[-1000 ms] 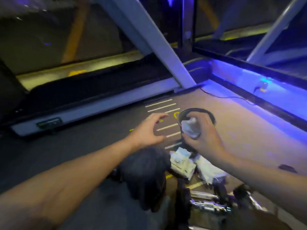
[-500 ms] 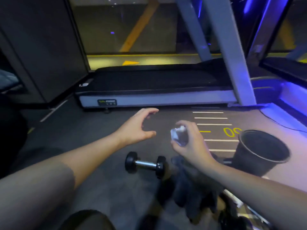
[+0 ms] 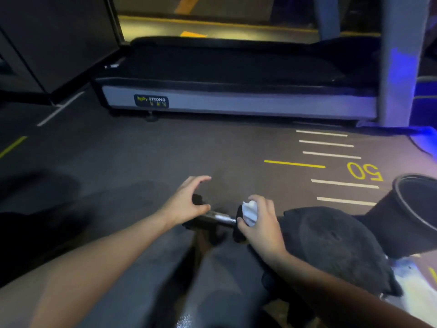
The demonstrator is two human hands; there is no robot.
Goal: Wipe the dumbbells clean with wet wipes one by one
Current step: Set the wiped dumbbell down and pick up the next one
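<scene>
1. The right hand (image 3: 262, 223) has its fingers curled round a crumpled white wet wipe (image 3: 250, 213), pressed against the right-hand head of a small black dumbbell with a chrome bar (image 3: 218, 218).
2. The left hand (image 3: 186, 204) holds nothing — fingers spread in a loose open arc just over the dumbbell's left head, whether touching it I cannot tell.
3. The dumbbell lies on the dark grey gym floor (image 3: 118, 162) between the two hands, its long axis running left to right from one hand to the other.
4. The wipe hand looks the nearer, seemingly already on the weight; the bar lies just left of it, so the stroke would likely run leftward along that axis.
5. Count: one dumbbell in plain view, one wipe, two hands, one black round bin (image 3: 399, 216) well to the right of the wipe hand.
</scene>
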